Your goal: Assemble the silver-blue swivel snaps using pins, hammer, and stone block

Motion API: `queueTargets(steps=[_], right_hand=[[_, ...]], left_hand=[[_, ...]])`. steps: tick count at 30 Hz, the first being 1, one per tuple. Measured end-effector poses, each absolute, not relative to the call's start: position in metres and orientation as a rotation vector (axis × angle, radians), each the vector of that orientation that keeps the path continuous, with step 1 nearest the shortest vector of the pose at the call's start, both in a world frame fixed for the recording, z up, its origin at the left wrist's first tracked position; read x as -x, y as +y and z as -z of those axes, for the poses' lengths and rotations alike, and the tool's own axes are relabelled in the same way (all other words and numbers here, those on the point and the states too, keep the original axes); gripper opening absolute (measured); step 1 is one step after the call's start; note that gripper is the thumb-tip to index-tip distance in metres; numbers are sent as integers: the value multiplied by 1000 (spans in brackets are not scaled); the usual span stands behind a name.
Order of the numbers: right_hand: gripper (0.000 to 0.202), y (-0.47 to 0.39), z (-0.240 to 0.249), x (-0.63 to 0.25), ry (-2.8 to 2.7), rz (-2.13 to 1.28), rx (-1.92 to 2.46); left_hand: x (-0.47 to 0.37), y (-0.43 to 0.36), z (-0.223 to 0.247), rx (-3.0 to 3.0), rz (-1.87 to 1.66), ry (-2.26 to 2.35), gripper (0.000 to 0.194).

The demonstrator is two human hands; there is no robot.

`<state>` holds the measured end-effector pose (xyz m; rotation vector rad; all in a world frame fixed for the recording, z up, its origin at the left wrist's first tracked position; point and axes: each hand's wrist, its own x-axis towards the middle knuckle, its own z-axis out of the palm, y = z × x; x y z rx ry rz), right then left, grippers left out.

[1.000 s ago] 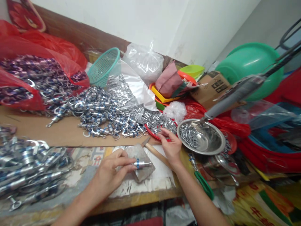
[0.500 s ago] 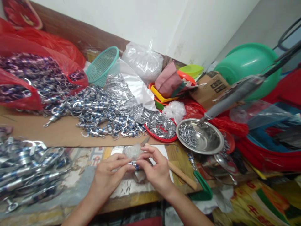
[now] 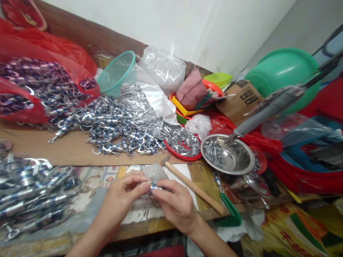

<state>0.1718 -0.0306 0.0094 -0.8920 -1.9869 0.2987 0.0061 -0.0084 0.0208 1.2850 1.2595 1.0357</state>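
Observation:
Between my fingertips is a small silver-and-blue metal fitting, mostly hidden by the fingers. My left hand pinches its left end between thumb and forefinger. From the other side, the closed fingers of my right hand grip its right end. Both hands are just above a grey block on a pale sheet. A hammer with a wooden handle lies to the right of the block, its head end close to the block. More silver-and-blue fittings are heaped to the left of my left hand.
Behind lies a long pile of hooked metal fittings beside a red bag. A red tray holds small metal pieces. A steel bowl of pins stands under a grey-handled tool. A green-handled tool hangs near the table edge.
My right fingers have curled in and lowered around the fitting, uncovering the block and the hammer's handle. The fitting has shifted slightly upward between both hands.

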Motion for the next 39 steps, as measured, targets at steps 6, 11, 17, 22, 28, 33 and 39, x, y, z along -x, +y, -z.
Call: queueTargets(steps=[6,11,17,22,28,33,39], right_hand=[[45,-31,-14,-171,-1955,-252,814],[31,-31,-25,-161,-1727,-491,890],[17,-33,-25,-155,-1451,-770,1059],[11,-34,-17,-154,-1150,-1071,1208],[13,-27,-19,-166,-1234,-1317,1313],[19,37,-19,-224,-1719,-207,1639],[27,100,5,-268,-1761,-178,1834]], left_hand=[[-1,-9,-32,-1523,-1016,1207,11],[5,-10,-39,-1526,-930,1190,12],[2,-12,-35,-1365,-929,1177,13],[-7,-21,-21,-1069,-1029,1110,46],[-8,-26,-10,-998,-1036,1013,61],[-5,-22,-11,-925,-925,952,67],[-8,-18,-11,-900,-827,930,72]])
